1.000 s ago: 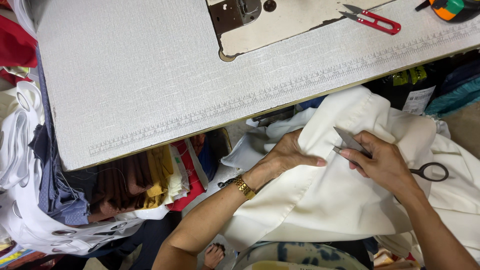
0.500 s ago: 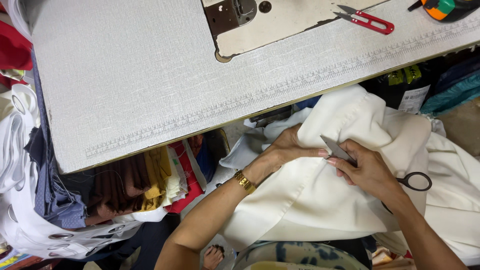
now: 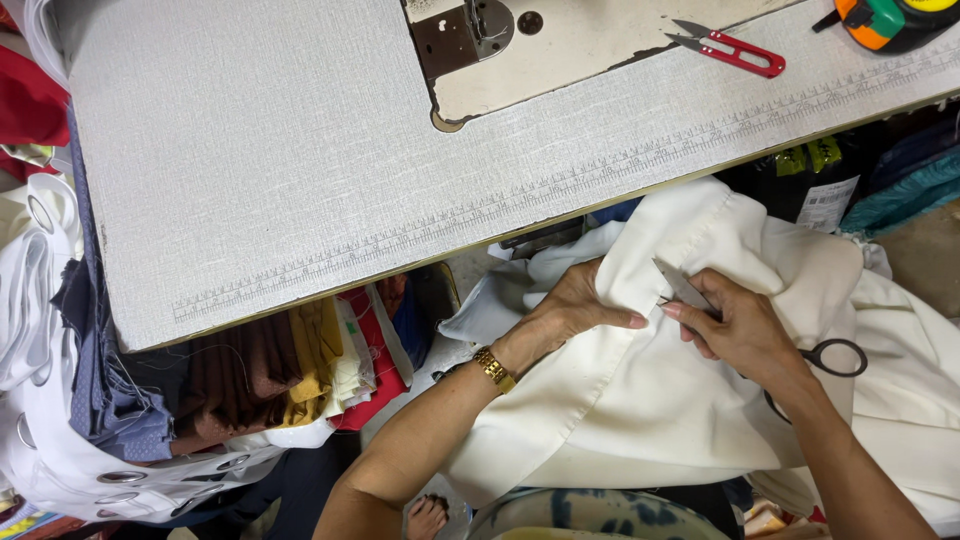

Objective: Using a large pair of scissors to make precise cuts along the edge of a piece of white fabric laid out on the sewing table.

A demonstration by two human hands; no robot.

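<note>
While the pile of folded fabrics [image 3: 270, 375] in brown, yellow and red sits stacked under the table edge on the far left, the grey worktable [image 3: 250, 170] spreads across the top, a ruler scale running along its near edge. Up on it, the sewing machine plate [image 3: 470, 30] shows, with red thread snips [image 3: 730, 50] lying just to its right. Down in the lap, the left hand [image 3: 570, 310], gold watch [image 3: 494, 369] at the wrist, presses flat on the cream cloth [image 3: 640, 420], fingers together and stretched out along a fold. Right beside those fingertips, the scissors [image 3: 690, 295] point their blades into the fold, the tips close to touching the cloth; whether they are biting it I cannot tell. Over to the right hand [image 3: 745, 330], its fingers are curled tight around the scissors, one black handle loop [image 3: 838, 357] sticking out behind the palm. Cream cloth bunches up against the table edge.
</note>
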